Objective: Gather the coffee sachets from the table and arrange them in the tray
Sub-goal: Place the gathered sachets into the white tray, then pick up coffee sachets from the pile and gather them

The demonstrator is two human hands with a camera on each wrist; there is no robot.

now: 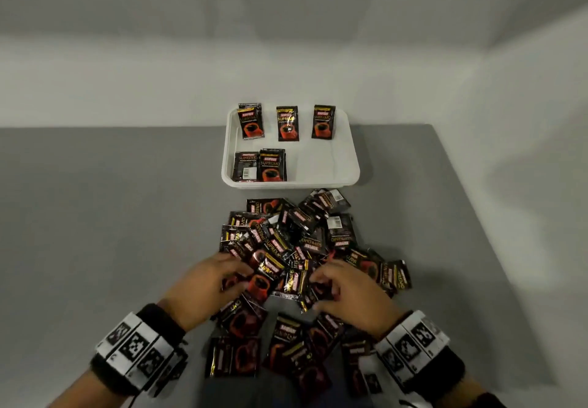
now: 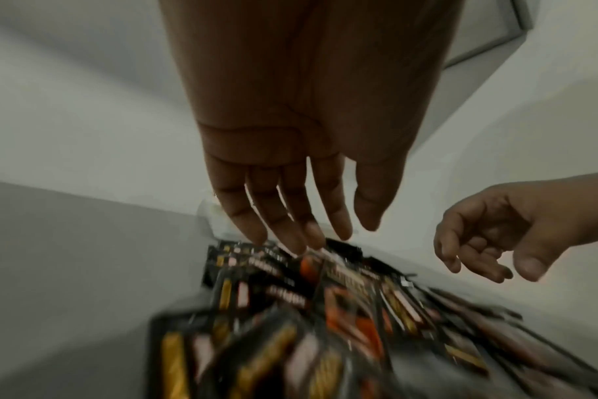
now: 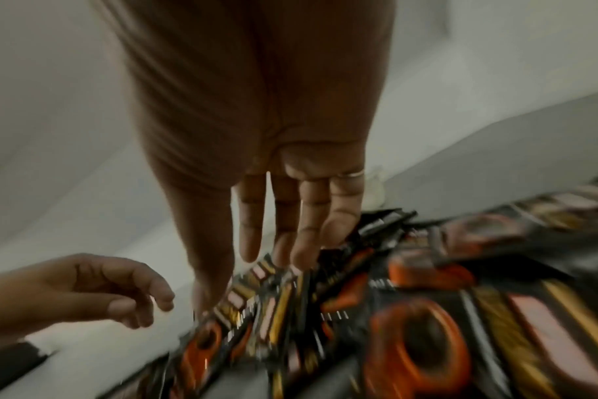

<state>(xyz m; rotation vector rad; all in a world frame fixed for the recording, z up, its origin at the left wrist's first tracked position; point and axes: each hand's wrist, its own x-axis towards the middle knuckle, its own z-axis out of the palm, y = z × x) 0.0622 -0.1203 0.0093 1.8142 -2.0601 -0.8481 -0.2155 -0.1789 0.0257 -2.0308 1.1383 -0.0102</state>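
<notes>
A heap of black-and-red coffee sachets point(image 1: 296, 239) lies on the grey table point(image 1: 111, 216), just in front of the white tray point(image 1: 321, 159). Several sachets point(image 1: 288, 123) lie in the tray: three in the far row, two at the near left. My left hand point(image 1: 222, 275) hovers over the heap's near left part, fingers loosely extended and holding nothing point(image 2: 311, 232). My right hand point(image 1: 331, 282) is over the heap's near right part, fingers stretched down toward the sachets point(image 3: 256, 256), nothing gripped. The wrist views are blurred, so fingertip contact is unclear.
White walls stand close behind the tray and along the right of the table. The table's right edge point(image 1: 477, 232) runs diagonally beside the heap. Bare grey tabletop extends to the left of the heap and tray.
</notes>
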